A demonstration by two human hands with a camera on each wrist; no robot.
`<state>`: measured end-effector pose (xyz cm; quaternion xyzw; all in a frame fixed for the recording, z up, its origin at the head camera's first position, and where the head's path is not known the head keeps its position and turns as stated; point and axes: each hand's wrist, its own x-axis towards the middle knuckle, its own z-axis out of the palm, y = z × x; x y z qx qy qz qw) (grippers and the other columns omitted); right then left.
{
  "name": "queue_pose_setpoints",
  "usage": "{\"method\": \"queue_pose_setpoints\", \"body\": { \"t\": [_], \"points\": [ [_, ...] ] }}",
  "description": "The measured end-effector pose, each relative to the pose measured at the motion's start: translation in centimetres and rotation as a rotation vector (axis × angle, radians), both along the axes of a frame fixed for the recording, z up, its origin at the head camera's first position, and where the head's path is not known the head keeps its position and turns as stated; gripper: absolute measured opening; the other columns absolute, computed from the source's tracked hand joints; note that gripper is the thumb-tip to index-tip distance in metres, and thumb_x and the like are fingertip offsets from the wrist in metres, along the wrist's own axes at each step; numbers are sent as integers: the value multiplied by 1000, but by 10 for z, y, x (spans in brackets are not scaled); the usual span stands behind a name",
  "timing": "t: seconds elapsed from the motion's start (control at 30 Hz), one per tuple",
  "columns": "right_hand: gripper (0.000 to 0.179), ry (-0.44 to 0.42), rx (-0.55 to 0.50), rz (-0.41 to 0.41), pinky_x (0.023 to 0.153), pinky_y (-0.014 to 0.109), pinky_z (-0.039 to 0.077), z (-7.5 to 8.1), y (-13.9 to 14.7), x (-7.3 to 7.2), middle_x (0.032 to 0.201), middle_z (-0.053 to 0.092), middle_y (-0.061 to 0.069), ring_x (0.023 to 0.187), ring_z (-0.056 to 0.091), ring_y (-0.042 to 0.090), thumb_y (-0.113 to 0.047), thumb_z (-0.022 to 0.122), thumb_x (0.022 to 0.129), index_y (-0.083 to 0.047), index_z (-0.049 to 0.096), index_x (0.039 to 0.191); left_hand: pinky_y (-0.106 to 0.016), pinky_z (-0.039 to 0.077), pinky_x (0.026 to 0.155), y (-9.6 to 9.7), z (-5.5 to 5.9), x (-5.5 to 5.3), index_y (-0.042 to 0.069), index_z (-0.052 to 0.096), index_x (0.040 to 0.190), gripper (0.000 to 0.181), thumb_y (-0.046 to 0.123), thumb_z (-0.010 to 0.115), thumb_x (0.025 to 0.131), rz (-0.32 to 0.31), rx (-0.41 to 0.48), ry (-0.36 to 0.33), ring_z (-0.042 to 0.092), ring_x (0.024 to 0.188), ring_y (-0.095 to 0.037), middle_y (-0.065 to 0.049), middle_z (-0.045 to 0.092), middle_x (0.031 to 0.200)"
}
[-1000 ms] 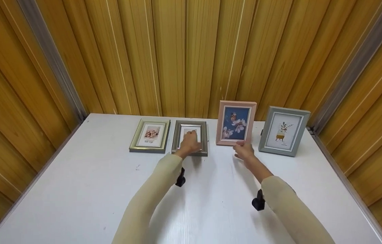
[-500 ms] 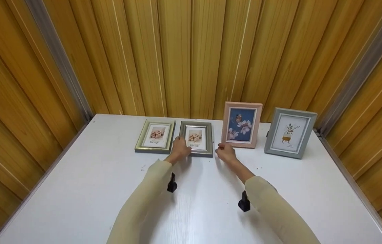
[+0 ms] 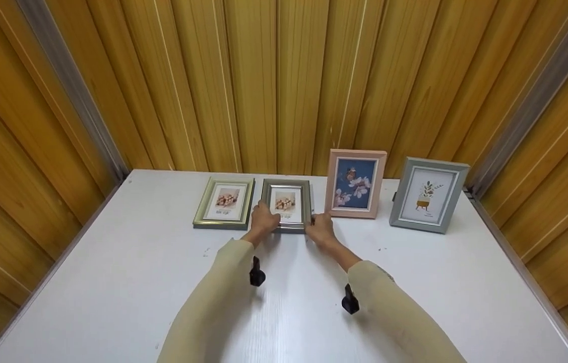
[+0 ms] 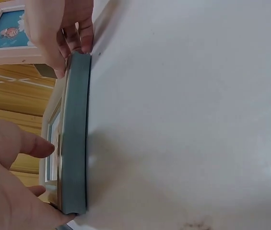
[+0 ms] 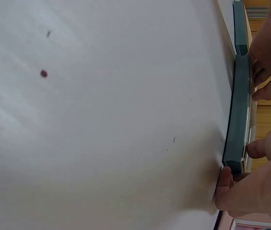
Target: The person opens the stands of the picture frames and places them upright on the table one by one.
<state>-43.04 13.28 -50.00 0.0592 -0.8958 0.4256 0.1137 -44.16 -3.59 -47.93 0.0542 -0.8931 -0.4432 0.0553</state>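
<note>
A dark silver picture frame (image 3: 286, 229) lies flat on the white table, face up, with a photo of pale round things behind its glass. At its left side my left hand (image 3: 263, 220) grips the near corner, thumb over the front face. My right hand (image 3: 321, 231) holds the near right corner between thumb and fingers. Seen from the left wrist, the frame's grey-green side (image 4: 76, 134) stands between both hands, low on the table. The fingers under or behind the frame's sides are partly hidden.
Left of it lies a light gold picture frame (image 3: 206, 206), also flat. To the right a pink frame (image 3: 331, 181) with blossoms and a grey-green frame (image 3: 457, 194) with a potted plant stand upright. Behind the table (image 3: 127, 282) rises a wood-pattern wall (image 3: 253, 91).
My left hand has drawn back from over the dark silver frame to its left side. The right hand has moved left from the pink frame to the dark silver frame's right corner.
</note>
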Motion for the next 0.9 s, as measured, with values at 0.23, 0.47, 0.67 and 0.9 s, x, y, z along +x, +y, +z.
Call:
{"method": "queue_pose_setpoints", "body": {
  "t": [0.23, 0.47, 0.67, 0.9],
  "points": [
    [18, -2, 44, -86, 72, 44, 52, 3, -6, 0, 77, 70, 21, 74, 58, 28, -1, 60, 87, 13, 72, 87, -47, 51, 97, 3, 8, -1, -6, 58, 112, 28, 2, 50, 86, 119, 105, 12, 63, 111, -41, -27, 66, 115],
    [24, -123, 5, -90, 71, 35, 50, 9, 1, -4, 80, 66, 12, 77, 54, 22, -1, 56, 87, 12, 72, 100, -40, 53, 91, -7, -15, -30, -1, 59, 109, 22, 6, 53, 88, 175, 164, 37, 65, 105, -31, -19, 68, 108],
    [24, -191, -55, -77, 64, 22, 40, 13, 10, -3, 75, 58, 4, 77, 51, 19, 3, 54, 84, 12, 72, 99, -42, 53, 101, -9, -45, -65, -10, 57, 126, 42, 2, 50, 86, 193, 261, -14, 61, 121, -39, -29, 64, 125],
    [22, -217, -62, -56, 74, 28, 49, 17, 16, 2, 87, 67, 12, 83, 55, 19, 2, 62, 88, 13, 72, 105, -35, 53, 86, -3, 18, -4, -6, 47, 141, 48, -1, 46, 94, 138, 341, -125, 60, 104, -30, -27, 58, 135]
  ]
}}
